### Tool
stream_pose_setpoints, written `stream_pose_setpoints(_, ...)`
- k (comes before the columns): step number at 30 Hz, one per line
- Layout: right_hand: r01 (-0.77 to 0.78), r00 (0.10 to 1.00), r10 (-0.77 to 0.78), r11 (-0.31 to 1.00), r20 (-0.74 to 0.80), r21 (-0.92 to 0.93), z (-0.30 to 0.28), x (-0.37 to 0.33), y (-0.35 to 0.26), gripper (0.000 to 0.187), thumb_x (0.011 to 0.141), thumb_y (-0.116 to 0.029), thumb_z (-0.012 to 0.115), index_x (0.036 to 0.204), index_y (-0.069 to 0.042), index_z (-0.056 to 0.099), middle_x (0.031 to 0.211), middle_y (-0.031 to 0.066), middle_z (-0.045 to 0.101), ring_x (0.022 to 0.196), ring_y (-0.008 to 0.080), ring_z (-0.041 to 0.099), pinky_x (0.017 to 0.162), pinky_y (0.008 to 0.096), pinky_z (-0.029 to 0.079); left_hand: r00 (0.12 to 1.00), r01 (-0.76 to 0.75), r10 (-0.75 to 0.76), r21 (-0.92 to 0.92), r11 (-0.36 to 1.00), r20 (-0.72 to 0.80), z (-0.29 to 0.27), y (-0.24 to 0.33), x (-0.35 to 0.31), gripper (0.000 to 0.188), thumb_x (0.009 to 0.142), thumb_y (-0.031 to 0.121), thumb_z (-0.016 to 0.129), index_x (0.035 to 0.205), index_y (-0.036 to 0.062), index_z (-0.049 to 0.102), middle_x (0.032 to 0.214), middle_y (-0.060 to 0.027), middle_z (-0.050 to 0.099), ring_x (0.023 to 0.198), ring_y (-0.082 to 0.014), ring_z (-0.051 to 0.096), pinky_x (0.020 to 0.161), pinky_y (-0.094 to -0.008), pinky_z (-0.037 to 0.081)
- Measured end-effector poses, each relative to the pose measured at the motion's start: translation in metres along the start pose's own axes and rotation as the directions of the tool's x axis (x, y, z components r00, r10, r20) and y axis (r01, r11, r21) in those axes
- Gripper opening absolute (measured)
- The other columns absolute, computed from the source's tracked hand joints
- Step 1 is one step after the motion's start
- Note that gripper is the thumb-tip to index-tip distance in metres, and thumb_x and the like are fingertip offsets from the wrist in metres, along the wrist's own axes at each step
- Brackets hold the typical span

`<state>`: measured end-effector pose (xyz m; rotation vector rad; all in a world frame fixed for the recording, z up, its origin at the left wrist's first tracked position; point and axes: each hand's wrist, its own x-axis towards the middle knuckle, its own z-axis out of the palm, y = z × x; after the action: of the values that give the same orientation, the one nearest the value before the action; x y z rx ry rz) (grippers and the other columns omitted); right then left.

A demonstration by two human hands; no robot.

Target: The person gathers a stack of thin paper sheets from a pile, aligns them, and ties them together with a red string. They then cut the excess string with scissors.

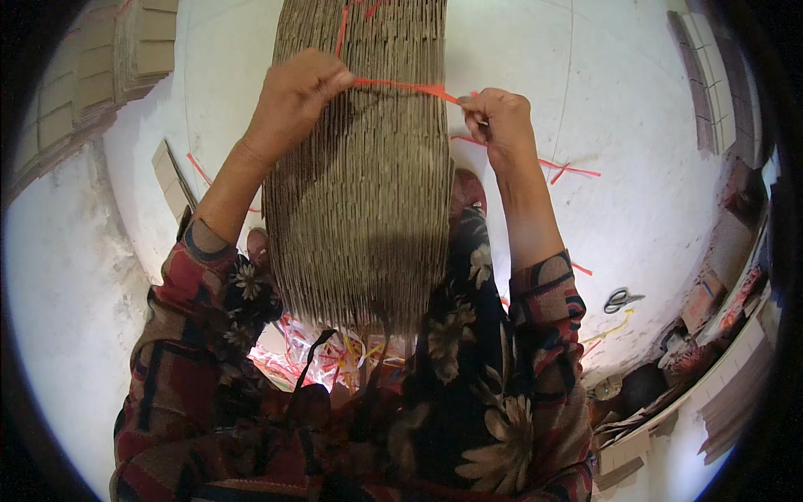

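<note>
A long stack of brown cardboard sheets (368, 184), their edges facing up, stretches away from between my legs. Across it runs a red plastic strap (397, 84), pulled taut between my hands. My left hand (303, 88) pinches one end above the stack's left side. At the right edge of the stack, my right hand (499, 117) is closed on the other end. Farther up, another piece of red strap (341, 33) lies over the cardboard.
Loose red strips (569, 168) lie on the pale floor (611, 217) to the right. Scissors (621, 300) rest there too. Cardboard stacks (92, 75) stand at far left, more cardboard (703, 84) at far right. Coloured strap scraps (335, 360) lie below the stack's near end.
</note>
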<state>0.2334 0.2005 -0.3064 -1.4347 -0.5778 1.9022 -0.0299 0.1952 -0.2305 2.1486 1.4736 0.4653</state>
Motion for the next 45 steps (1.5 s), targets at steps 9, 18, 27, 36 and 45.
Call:
stream_pose_setpoints(9, -0.023, 0.962, -0.181, 0.694, 0.205, 0.72, 0.014, 0.021, 0.02, 0.035, 0.092, -0.028, 0.051, 0.063, -0.009, 0.045, 0.069, 0.0065, 0.055, 0.068, 0.0191, 0.055, 0.044, 0.0237, 0.036, 0.965, 0.261, -0.105, -0.856, 0.445, 0.239, 0.032, 0.021, 0.028, 0.032, 0.095, 0.027, 0.045, 0.071, 0.0051, 0.046, 0.07, -0.0051, 0.053, 0.07, -0.0148, 0.055, 0.068, -0.028, 0.047)
stream_pose_setpoints(18, -0.076, 0.973, -0.055, 0.837, 0.222, 0.541, 0.018, 0.043, 0.006, 0.039, 0.092, -0.035, 0.051, 0.064, -0.013, 0.035, 0.052, -0.0014, 0.032, 0.043, 0.0102, 0.033, 0.03, 0.0213, 0.021, 0.943, 0.313, -0.088, -0.759, 0.571, 0.322, 0.042, 0.003, 0.038, 0.035, 0.095, 0.033, 0.045, 0.072, 0.0069, 0.044, 0.065, -0.0028, 0.049, 0.06, -0.0093, 0.051, 0.047, -0.0212, 0.042)
stream_pose_setpoints(27, -0.055, 0.981, 0.007, 0.97, 0.195, 0.238, 0.01, 0.054, -0.002, 0.035, 0.088, -0.029, 0.059, 0.068, -0.014, 0.034, 0.051, -0.0046, 0.028, 0.04, 0.007, 0.028, 0.032, 0.0212, 0.019, 0.982, 0.132, 0.016, -0.734, 0.666, 0.19, 0.031, -0.021, 0.023, 0.034, 0.097, 0.026, 0.042, 0.069, 0.0071, 0.036, 0.06, 0.0023, 0.032, 0.052, -0.0074, 0.031, 0.046, -0.0226, 0.026)
stream_pose_setpoints(36, -0.072, 0.992, 0.009, 0.861, 0.126, 0.503, -0.008, 0.005, 0.038, 0.038, 0.091, -0.041, 0.047, 0.101, -0.005, 0.055, 0.097, 0.0094, 0.058, 0.093, 0.0215, 0.055, 0.07, 0.0307, 0.044, 0.984, 0.168, -0.157, -0.7, 0.694, 0.081, 0.049, -0.016, 0.008, 0.032, 0.096, 0.02, 0.043, 0.069, 0.0064, 0.036, 0.06, 0.0021, 0.034, 0.052, -0.0073, 0.032, 0.047, -0.0237, 0.029)
stream_pose_setpoints(45, 0.242, 0.954, -0.297, 0.83, -0.032, -0.502, 0.003, -0.029, 0.046, 0.027, 0.082, -0.028, 0.061, 0.08, -0.001, 0.059, 0.073, 0.0011, 0.058, 0.068, 0.0127, 0.053, 0.061, 0.0262, 0.041, 0.993, 0.105, -0.115, -0.674, 0.732, 0.03, 0.054, -0.02, 0.011, 0.032, 0.096, 0.022, 0.043, 0.068, 0.0059, 0.038, 0.059, 0.0024, 0.035, 0.052, -0.0072, 0.032, 0.046, -0.0238, 0.029)
